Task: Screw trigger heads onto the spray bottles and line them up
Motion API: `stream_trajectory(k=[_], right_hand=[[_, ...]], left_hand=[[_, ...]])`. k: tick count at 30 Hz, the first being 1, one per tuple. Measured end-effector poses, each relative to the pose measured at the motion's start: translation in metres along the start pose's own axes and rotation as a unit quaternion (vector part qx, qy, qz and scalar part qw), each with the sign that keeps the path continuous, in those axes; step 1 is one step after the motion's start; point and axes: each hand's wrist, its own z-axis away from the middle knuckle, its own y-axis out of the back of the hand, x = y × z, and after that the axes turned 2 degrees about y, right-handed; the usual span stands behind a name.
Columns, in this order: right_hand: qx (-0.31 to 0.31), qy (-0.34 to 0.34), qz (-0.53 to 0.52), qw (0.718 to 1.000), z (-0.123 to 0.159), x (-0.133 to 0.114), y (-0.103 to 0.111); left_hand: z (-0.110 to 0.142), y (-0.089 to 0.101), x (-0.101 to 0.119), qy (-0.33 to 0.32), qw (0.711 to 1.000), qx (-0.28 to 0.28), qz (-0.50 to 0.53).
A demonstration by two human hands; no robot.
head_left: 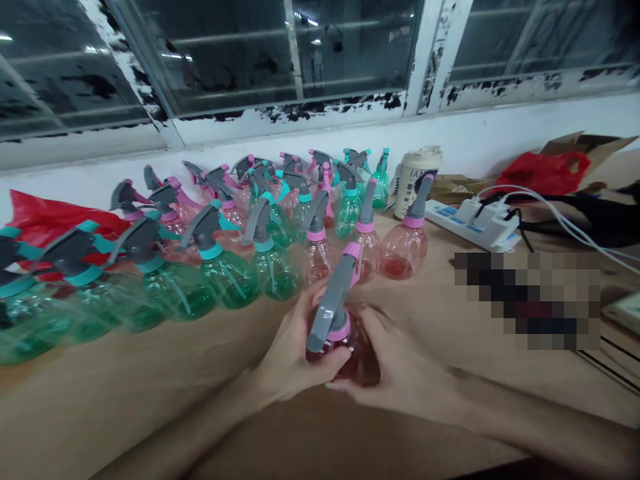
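Between my two hands is a pink spray bottle (363, 353) with a grey and pink trigger head, held upright near the front of the table. My left hand (295, 353) wraps its left side, thumb across the front below the pink collar. On the other side my right hand (395, 360) grips the bottle's body, with its fingers partly hidden behind it. Just beyond stand more pink spray bottles (403, 253). To the left runs a row of green spray bottles (227, 277) with grey and teal heads, and several more pink and green ones crowd behind.
A paper cup (417, 173) with a lid stands behind the bottles. At the right are a white power strip (470, 223) with plugged-in chargers and cables, a red plastic bag (545, 173) and cardboard. Another red bag (60, 223) lies at the left, below the windows.
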Motion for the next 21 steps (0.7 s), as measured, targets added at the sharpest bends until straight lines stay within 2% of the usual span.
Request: stream_trajectory(k=[2,3,6,9,13,17,21], right_hand=[[0.013,-0.011,0.008,1.000,0.007,0.008,0.010],[0.020,-0.021,0.012,1.000,0.012,0.014,0.016],[0.027,-0.045,0.044,0.998,0.025,0.035,0.044],[0.021,-0.069,0.129,0.989,0.037,0.058,0.077],[0.042,-0.083,0.232,0.968,0.045,0.085,0.116],[0.042,-0.063,0.306,0.949,0.040,0.104,0.138],[0.030,-0.090,0.374,0.923,0.028,0.111,0.152]], left_hand=[[0.011,-0.002,-0.010,-0.015,0.999,-0.034,-0.035],[0.016,-0.002,-0.014,0.002,0.996,-0.061,-0.068],[0.028,-0.001,-0.021,0.025,0.975,-0.095,-0.198],[0.031,0.001,-0.023,0.021,0.952,-0.081,-0.293],[0.028,0.001,-0.026,0.003,0.933,-0.064,-0.354],[0.027,-0.001,-0.032,-0.017,0.919,-0.049,-0.391],[0.027,-0.001,-0.042,-0.047,0.904,-0.038,-0.422]])
